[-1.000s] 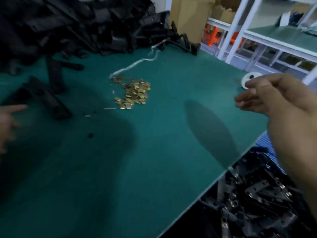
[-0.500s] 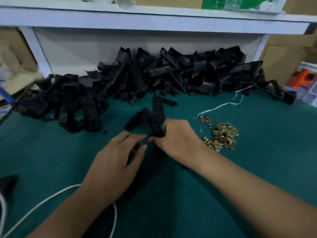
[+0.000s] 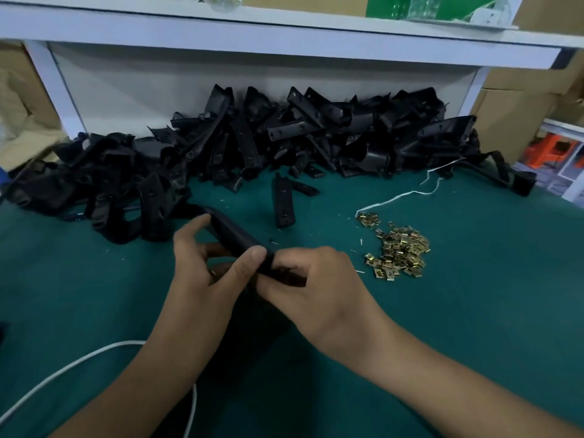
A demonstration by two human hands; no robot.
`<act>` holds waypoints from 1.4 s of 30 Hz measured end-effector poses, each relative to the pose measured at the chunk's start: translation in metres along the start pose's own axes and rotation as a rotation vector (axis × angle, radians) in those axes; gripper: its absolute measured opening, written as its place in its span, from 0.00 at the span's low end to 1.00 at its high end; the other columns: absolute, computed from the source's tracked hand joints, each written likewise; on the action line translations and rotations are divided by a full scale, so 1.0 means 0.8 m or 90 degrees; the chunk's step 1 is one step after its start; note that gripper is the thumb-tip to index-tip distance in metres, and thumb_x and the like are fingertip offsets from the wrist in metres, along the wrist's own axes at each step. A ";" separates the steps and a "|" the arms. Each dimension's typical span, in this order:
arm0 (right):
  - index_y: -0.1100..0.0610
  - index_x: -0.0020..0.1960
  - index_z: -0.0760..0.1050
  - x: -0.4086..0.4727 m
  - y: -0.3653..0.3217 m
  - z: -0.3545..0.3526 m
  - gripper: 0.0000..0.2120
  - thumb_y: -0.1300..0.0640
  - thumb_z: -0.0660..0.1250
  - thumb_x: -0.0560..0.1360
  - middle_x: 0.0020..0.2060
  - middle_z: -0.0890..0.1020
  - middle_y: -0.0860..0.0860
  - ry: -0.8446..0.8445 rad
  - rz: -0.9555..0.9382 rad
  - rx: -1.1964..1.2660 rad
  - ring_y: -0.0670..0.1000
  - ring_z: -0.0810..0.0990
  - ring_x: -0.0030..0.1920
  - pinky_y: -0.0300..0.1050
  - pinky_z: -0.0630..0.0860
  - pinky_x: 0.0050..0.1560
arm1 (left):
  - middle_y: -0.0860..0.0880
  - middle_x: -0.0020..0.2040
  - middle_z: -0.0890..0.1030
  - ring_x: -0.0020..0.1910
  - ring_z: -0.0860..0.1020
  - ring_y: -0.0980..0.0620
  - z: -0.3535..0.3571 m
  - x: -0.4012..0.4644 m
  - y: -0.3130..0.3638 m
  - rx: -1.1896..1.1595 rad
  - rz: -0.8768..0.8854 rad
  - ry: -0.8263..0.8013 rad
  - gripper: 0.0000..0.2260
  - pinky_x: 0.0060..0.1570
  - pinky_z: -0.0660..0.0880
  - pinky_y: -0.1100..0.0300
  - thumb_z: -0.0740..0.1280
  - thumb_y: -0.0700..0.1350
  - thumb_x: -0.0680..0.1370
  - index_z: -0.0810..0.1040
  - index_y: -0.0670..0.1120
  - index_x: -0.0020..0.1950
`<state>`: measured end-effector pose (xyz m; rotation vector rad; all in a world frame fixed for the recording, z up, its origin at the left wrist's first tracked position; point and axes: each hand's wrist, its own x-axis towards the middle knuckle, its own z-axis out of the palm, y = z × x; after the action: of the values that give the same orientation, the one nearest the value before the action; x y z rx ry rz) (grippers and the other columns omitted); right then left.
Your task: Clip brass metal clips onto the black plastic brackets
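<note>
Bracket (image 3: 235,235), black plastic, held above green surface (image 3: 474,295) at centre, tilted, far end toward the bracket pile (image 3: 268,137). Left hand (image 3: 205,279) grips it from the left: thumb on top near the low end, forefinger up by the far end. Right hand (image 3: 319,289) curled round the low end, fingers tucked under; whether it holds a clip, can't tell. Brass clips (image 3: 398,249) heaped loose on surface, right of both hands, apart from them. One single bracket (image 3: 283,200) lies btwn pile and hands. White cord (image 3: 63,371) near left forearm.
</note>
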<state>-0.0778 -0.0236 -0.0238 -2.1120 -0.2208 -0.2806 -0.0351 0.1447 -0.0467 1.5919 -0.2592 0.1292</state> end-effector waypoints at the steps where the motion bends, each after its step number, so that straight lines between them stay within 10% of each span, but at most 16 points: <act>1: 0.59 0.41 0.80 -0.001 0.001 -0.003 0.11 0.54 0.72 0.79 0.36 0.80 0.53 -0.038 -0.044 -0.035 0.51 0.77 0.38 0.49 0.75 0.40 | 0.59 0.51 0.83 0.47 0.85 0.55 0.001 0.002 0.000 -0.055 -0.010 0.003 0.33 0.40 0.80 0.65 0.79 0.62 0.67 0.67 0.63 0.68; 6: 0.57 0.57 0.85 0.018 0.021 -0.050 0.09 0.55 0.75 0.79 0.47 0.83 0.48 -0.180 -0.209 -0.238 0.42 0.80 0.46 0.34 0.75 0.52 | 0.45 0.44 0.83 0.34 0.81 0.51 -0.011 0.006 -0.002 -0.031 -0.006 0.011 0.18 0.32 0.78 0.57 0.76 0.46 0.75 0.70 0.59 0.57; 10: 0.51 0.50 0.86 0.037 0.063 -0.137 0.03 0.56 0.74 0.79 0.45 0.83 0.45 0.068 -0.055 -0.325 0.46 0.81 0.47 0.42 0.76 0.53 | 0.61 0.49 0.77 0.42 0.77 0.62 -0.025 0.002 0.002 0.339 0.128 -0.064 0.11 0.34 0.71 0.58 0.65 0.62 0.79 0.68 0.64 0.59; 16: 0.42 0.53 0.85 0.028 0.108 -0.159 0.07 0.52 0.75 0.77 0.46 0.79 0.40 -0.050 0.071 -0.385 0.39 0.78 0.46 0.33 0.70 0.47 | 0.65 0.54 0.72 0.46 0.76 0.62 -0.021 0.001 0.009 0.609 0.124 -0.217 0.26 0.45 0.74 0.61 0.52 0.76 0.73 0.57 0.76 0.71; 24: 0.46 0.43 0.77 0.028 0.108 -0.158 0.10 0.58 0.72 0.79 0.38 0.79 0.42 -0.081 0.045 -0.376 0.39 0.77 0.44 0.29 0.70 0.42 | 0.64 0.50 0.70 0.43 0.75 0.63 -0.019 0.002 0.003 0.706 0.118 -0.223 0.25 0.37 0.69 0.65 0.51 0.74 0.73 0.62 0.76 0.71; 42: 0.48 0.47 0.78 0.025 0.108 -0.171 0.06 0.57 0.74 0.77 0.42 0.83 0.49 -0.055 0.062 -0.175 0.52 0.80 0.42 0.54 0.78 0.48 | 0.64 0.45 0.74 0.41 0.76 0.61 -0.026 0.010 -0.005 0.714 0.091 -0.149 0.23 0.33 0.69 0.62 0.56 0.76 0.71 0.69 0.73 0.64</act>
<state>-0.0513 -0.1845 -0.0173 -2.4014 -0.1355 -0.1686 -0.0251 0.1652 -0.0476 2.7088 -0.5383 0.2182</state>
